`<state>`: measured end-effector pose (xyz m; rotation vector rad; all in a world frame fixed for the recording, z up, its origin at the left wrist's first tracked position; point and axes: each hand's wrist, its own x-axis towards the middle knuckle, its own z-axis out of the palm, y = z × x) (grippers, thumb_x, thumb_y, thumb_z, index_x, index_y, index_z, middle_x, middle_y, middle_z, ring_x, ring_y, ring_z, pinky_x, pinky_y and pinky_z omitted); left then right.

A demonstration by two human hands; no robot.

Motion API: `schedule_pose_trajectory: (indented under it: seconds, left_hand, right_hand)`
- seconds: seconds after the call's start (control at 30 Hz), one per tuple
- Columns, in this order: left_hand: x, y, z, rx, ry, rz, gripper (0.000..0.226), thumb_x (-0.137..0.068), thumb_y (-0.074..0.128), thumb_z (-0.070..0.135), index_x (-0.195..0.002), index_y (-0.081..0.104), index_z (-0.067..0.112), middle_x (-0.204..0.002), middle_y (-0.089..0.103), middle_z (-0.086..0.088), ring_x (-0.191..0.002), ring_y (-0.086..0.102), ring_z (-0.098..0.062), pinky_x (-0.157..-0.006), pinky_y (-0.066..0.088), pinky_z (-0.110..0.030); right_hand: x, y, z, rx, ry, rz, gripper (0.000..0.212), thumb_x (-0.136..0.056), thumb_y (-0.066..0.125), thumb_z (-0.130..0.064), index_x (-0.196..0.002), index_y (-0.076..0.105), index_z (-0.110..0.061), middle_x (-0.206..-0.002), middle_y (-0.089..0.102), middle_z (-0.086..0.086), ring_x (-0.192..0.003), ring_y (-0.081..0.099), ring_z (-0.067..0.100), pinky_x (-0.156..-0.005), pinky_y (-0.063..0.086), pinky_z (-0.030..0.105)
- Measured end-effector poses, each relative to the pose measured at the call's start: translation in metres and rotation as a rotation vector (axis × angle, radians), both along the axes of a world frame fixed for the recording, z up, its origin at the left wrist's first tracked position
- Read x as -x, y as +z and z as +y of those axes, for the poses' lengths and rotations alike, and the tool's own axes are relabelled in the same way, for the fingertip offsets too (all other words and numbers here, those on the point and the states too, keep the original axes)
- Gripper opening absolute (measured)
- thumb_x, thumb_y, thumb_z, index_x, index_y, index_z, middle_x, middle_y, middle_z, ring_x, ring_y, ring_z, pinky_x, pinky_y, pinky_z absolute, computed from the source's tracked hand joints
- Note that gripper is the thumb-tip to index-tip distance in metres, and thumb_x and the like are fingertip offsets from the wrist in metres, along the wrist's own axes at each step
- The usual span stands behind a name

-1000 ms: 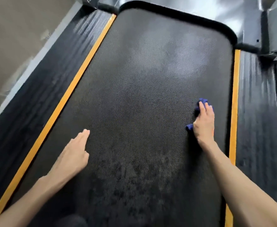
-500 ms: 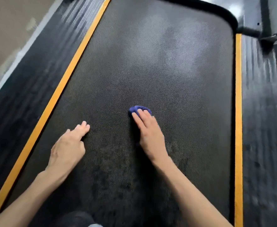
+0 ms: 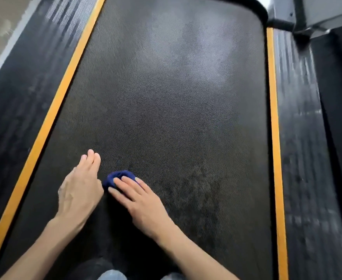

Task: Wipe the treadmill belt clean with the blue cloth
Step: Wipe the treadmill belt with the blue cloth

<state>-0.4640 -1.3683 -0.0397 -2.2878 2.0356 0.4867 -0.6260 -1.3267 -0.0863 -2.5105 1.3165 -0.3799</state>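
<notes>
**Blue cloth pinned under R hand, near-left of belt**

R fingers (image 3: 125, 185) are straight, slightly apart, pressing flat on the blue cloth (image 3: 118, 176). Cloth is bunched, mostly showing past the fingertips. R hand (image 3: 143, 207) angles in twd the L hand (image 3: 81, 190), cloth touching or just beside its thumb side. L fingers (image 3: 91, 164) are straight & together, palm down on the treadmill belt (image 3: 166, 108), holding nothing. Cloth lies nearer the L orange stripe (image 3: 50, 118) than the R orange stripe (image 3: 274, 118).

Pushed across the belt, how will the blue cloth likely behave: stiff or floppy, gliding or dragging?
Probably floppy: the blue cloth is crumpled in folds under the right hand. Likely light, being small. On the textured treadmill belt it may drag and bunch rather than glide.
</notes>
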Motion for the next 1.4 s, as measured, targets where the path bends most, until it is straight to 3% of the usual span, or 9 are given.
schedule_pose_trajectory:
  seconds: [0.23,0.37,0.43,0.63,0.77,0.93,1.07,1.27,1.4]
  left_hand:
    - [0.000,0.005,0.005,0.045,0.053,0.070,0.066,-0.074,0.053,-0.006,-0.136,0.044,0.013,-0.148,0.035,0.001,-0.136,0.035,-0.019,-0.098,0.042,-0.046]
    - [0.002,0.004,0.003,0.015,0.057,0.077,0.064,-0.073,0.054,-0.006,-0.135,0.045,0.008,-0.147,0.037,-0.005,-0.135,0.035,-0.023,-0.101,0.040,-0.047]
    - [0.005,0.001,0.001,0.004,0.050,0.059,0.063,-0.072,0.056,-0.007,-0.133,0.046,0.003,-0.145,0.039,-0.011,-0.134,0.037,-0.027,-0.101,0.039,-0.049]
    - [-0.004,-0.003,0.001,-0.022,-0.002,0.043,0.067,-0.065,0.059,-0.012,-0.130,0.049,0.002,-0.142,0.043,-0.012,-0.127,0.046,-0.031,-0.089,0.048,-0.052]
    - [-0.004,0.006,-0.001,-0.017,0.104,0.109,0.068,-0.076,0.047,-0.005,-0.139,0.039,0.020,-0.151,0.029,0.008,-0.138,0.028,-0.013,-0.100,0.039,-0.044]
    - [0.002,0.005,0.000,-0.016,0.096,0.103,0.065,-0.078,0.048,-0.006,-0.140,0.038,0.013,-0.152,0.028,0.001,-0.140,0.027,-0.018,-0.104,0.034,-0.042]
    - [-0.002,-0.005,0.001,0.018,0.065,0.107,0.067,-0.073,0.046,-0.016,-0.136,0.043,0.006,-0.148,0.035,-0.008,-0.136,0.034,-0.026,-0.105,0.036,-0.047]
    - [-0.002,-0.001,0.002,-0.010,0.082,0.105,0.075,-0.070,0.047,-0.015,-0.140,0.038,0.012,-0.152,0.028,-0.002,-0.139,0.028,-0.020,-0.108,0.031,-0.041]
    - [-0.003,0.007,0.000,-0.027,0.142,0.157,0.080,-0.072,0.044,-0.015,-0.143,0.033,0.021,-0.153,0.020,0.009,-0.141,0.021,-0.012,-0.106,0.031,-0.039]
  right_hand:
    - [0.190,0.001,-0.061,0.086,-0.791,-0.036,0.051,-0.079,0.042,-0.009,-0.128,0.055,-0.003,-0.136,0.049,0.015,-0.127,0.043,0.032,-0.111,0.027,0.042]
    - [0.188,0.006,-0.081,0.080,-1.117,-0.125,0.047,-0.080,0.037,-0.006,-0.121,0.058,0.004,-0.128,0.054,0.023,-0.118,0.050,0.041,-0.104,0.035,0.048]
    - [0.134,0.009,-0.074,0.115,-1.015,-0.142,0.047,-0.078,0.042,-0.011,-0.120,0.059,0.002,-0.124,0.057,0.019,-0.115,0.052,0.035,-0.103,0.037,0.047]
    - [-0.010,0.004,-0.002,-0.036,-0.045,-0.025,0.052,-0.082,0.041,-0.021,-0.133,0.051,-0.022,-0.138,0.049,-0.002,-0.129,0.041,0.015,-0.112,0.025,0.033]
    - [0.051,-0.003,-0.030,0.003,-0.145,-0.035,0.049,-0.086,0.046,-0.016,-0.134,0.049,-0.024,-0.140,0.048,-0.001,-0.131,0.040,0.014,-0.112,0.027,0.036]
    - [0.185,0.000,-0.076,0.052,-0.761,-0.010,0.044,-0.090,0.038,-0.018,-0.131,0.053,-0.013,-0.136,0.050,0.009,-0.130,0.041,0.026,-0.111,0.021,0.043]
    - [0.165,0.004,-0.093,0.075,-1.046,-0.076,0.047,-0.083,0.036,-0.012,-0.124,0.057,-0.002,-0.131,0.052,0.020,-0.123,0.046,0.037,-0.107,0.033,0.048]
    - [-0.007,0.007,-0.019,-0.015,-0.215,-0.074,0.046,-0.082,0.040,-0.016,-0.125,0.057,-0.014,-0.136,0.050,0.006,-0.130,0.036,0.019,-0.112,0.023,0.035]
    - [0.013,0.005,-0.004,0.006,0.073,0.083,0.056,-0.080,0.037,-0.021,-0.134,0.048,-0.025,-0.143,0.044,-0.001,-0.135,0.035,0.015,-0.114,0.020,0.035]
